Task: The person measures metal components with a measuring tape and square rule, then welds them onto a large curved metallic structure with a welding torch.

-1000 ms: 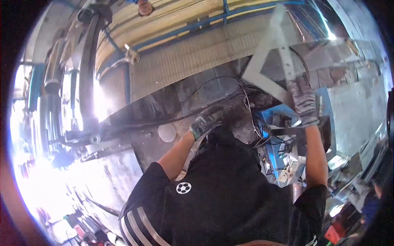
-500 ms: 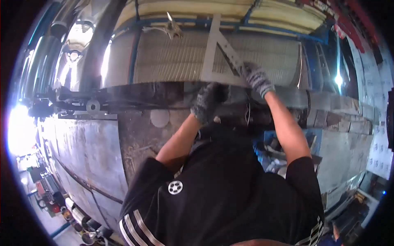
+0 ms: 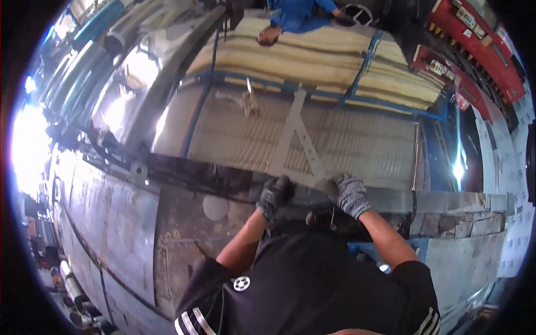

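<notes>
A flat metal set square (image 3: 282, 146), triangular with holes along its slanted side, lies on a shiny sheet of metal (image 3: 234, 131) that mirrors the roof. My right hand (image 3: 350, 195), in a grey knitted glove with a dark palm, closes on the square's lower right corner at the sheet's near edge. My left hand (image 3: 273, 196), gloved alike, is at the same edge just below the square's lower left corner. Its fingers look curled in; whatever they hold is hidden. A small pale metallic object (image 3: 249, 103) appears farther back on the sheet.
Shiny pipes or rolls (image 3: 84, 78) stand at the far left. Red machine parts (image 3: 474, 33) are at the upper right. A person in blue (image 3: 298, 14) shows upside down at the top, seemingly mirrored. Grey metal panels (image 3: 111, 218) flank the bench on both sides.
My right hand has slid from the square's slanted side down to its lower right corner. My view has tilted up, bringing the blue-clad person and more red machinery into sight.
</notes>
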Tool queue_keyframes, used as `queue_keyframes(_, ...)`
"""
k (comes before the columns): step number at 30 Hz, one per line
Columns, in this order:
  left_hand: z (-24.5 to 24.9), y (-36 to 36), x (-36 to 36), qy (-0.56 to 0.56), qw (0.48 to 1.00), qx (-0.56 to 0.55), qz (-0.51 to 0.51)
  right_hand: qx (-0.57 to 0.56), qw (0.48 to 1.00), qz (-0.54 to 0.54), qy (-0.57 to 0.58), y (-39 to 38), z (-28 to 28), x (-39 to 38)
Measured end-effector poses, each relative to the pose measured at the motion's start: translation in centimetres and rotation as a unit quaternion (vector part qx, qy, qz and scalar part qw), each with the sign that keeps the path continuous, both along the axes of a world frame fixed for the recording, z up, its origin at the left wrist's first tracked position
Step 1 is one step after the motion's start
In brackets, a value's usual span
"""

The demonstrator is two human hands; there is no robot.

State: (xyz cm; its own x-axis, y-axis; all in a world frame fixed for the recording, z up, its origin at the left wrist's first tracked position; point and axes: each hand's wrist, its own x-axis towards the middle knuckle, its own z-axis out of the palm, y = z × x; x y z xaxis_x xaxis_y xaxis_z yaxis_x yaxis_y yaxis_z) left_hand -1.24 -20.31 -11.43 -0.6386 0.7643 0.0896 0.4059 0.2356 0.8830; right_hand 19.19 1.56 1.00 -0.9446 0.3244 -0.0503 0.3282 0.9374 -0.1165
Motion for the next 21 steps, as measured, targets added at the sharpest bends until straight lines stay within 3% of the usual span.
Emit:
queue_keyframes(2,-3.2,0.0,0.0,0.028,0.992,0.110,-0.049,-0.022,0.999,-0.021,-0.027,0.7,-0.9,1.1)
queue_keyframes(3,0.4,-0.2,0.2,-0.413,0.902,0.123,-0.027,-0.048,0.998,-0.016,-0.042,1.3,-2.2,1.1)
queue_keyframes(4,5.9,-0.2,1.9,-0.337,0.936,0.059,0.081,-0.064,0.996,-0.004,-0.065,0.7,-2.2,1.3)
queue_keyframes(5,7.3,0.6,2.8,-0.404,0.892,0.139,0.148,-0.065,0.998,-0.006,-0.022,0.3,-0.9,1.0)
queue_keyframes(7,0.0,1.2,2.1,-0.298,0.921,0.187,0.168,-0.059,0.998,-0.002,0.022,0.6,0.5,-0.3)
queue_keyframes(8,2.4,1.5,2.7,-0.305,0.917,0.186,0.178,-0.078,0.997,-0.015,0.006,0.5,0.6,-0.4)
queue_keyframes(10,6.9,1.4,3.5,-0.457,0.837,0.193,0.231,-0.100,0.995,-0.017,-0.021,0.8,0.6,-0.4)
queue_keyframes(11,6.7,1.5,3.6,-0.460,0.832,0.195,0.242,-0.112,0.994,-0.008,-0.013,1.1,0.5,-0.5)
queue_keyframes(20,7.7,2.5,4.0,-0.432,0.826,0.204,0.300,-0.153,0.982,0.093,-0.066,5.1,2.8,-1.8)
queue_keyframes(21,7.2,2.4,3.7,-0.395,0.854,0.173,0.291,-0.151,0.982,0.092,-0.070,5.4,2.8,-2.2)
